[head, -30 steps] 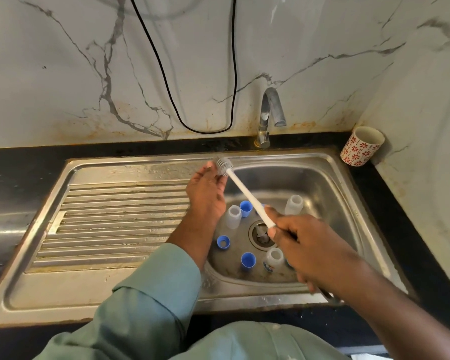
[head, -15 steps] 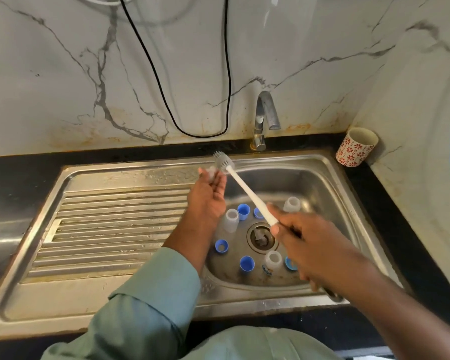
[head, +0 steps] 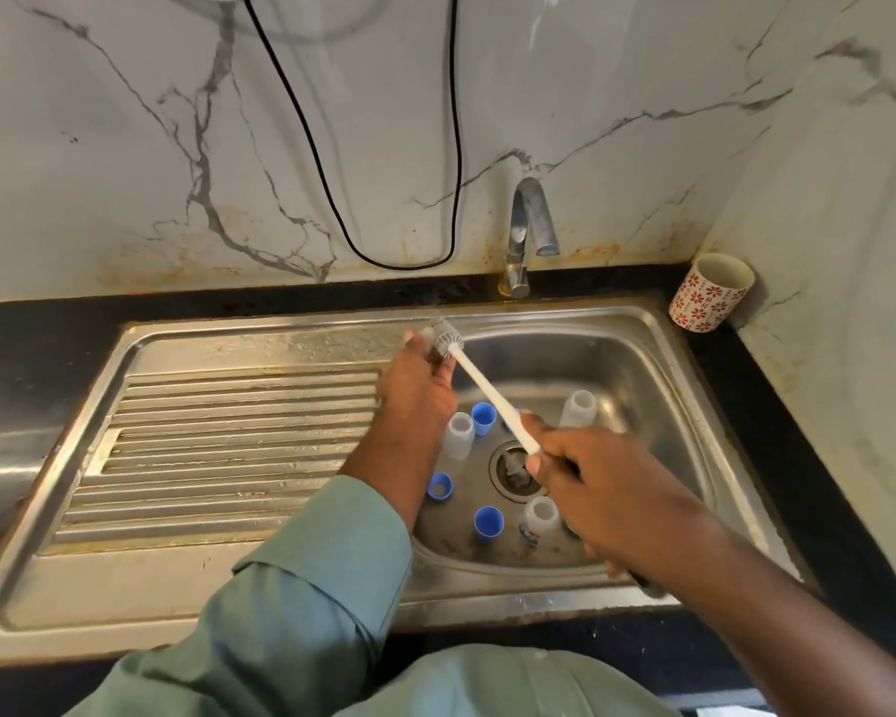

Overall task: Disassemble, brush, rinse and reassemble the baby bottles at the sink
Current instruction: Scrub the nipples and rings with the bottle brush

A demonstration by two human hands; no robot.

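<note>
My right hand [head: 596, 489] grips the white handle of a bottle brush [head: 484, 390] over the sink basin [head: 616, 364]. Its grey bristle head [head: 447, 340] sits against a small clear piece that my left hand [head: 417, 390] pinches at the fingertips; what the piece is I cannot tell. On the basin floor stand three clear bottles [head: 460, 432] [head: 578, 408] [head: 538, 520]. Blue caps and rings [head: 483, 417] [head: 439, 486] [head: 488, 522] lie among them around the drain [head: 513, 470].
A steel tap [head: 526, 235] rises behind the basin. The ribbed drainboard [head: 228, 447] lies to the left. A red-flowered cup [head: 710, 292] stands on the black counter at the back right. A black cable [head: 332, 199] hangs on the marble wall.
The brush head has stayed at the piece in my left hand, shifting only slightly as both hands work. The view has drifted a little.
</note>
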